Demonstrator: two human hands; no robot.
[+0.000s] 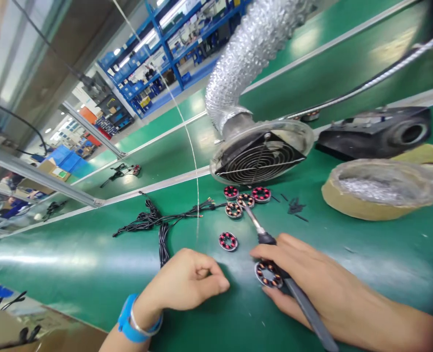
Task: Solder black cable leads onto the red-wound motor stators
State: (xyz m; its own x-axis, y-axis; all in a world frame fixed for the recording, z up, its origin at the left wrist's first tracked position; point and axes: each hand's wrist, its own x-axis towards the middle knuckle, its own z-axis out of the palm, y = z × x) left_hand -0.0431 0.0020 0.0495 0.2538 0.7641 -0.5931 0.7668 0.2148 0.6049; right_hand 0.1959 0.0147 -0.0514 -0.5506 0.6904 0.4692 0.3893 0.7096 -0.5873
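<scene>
My right hand is wrapped round a soldering iron, its metal tip pointing away over the ring-shaped coils. A small stator ring with copper windings sits between the thumb and fingers of that same hand. My left hand, with a blue wristband, is closed with thumb and forefinger together; whatever it may hold cannot be made out. Ahead of it lies a single stator ring with red windings. Farther off, several more rings are grouped near the iron's tip.
Black cables with bared wire ends lie at the left. A fan guard on a silver duct faces the bench. Small black sleeves, a yellowish round container and a black holder are at the right. A thin wire hangs down.
</scene>
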